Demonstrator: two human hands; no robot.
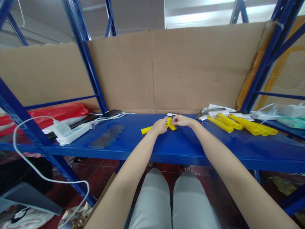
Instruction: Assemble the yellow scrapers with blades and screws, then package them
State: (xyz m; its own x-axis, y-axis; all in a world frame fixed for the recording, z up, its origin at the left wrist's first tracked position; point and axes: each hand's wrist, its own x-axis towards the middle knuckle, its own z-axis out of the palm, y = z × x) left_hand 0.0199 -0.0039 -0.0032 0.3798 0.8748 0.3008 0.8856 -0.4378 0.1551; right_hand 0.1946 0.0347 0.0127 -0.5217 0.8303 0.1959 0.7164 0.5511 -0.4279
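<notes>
Near the middle of the blue shelf top, my left hand is closed around a yellow tube. One end of it sticks out to the left of the hand. Bunched or folded yellow material shows between my two hands; whether it is one piece with the tube I cannot tell. My right hand pinches at the right side of this yellow material, fingertips together. A small white and dark item lies just behind the hands, partly hidden.
Several yellow tubes lie at the right, beside white papers. On the left are a white power strip, a phone with cables and a red bag. Cardboard walls the back; blue posts flank the shelf.
</notes>
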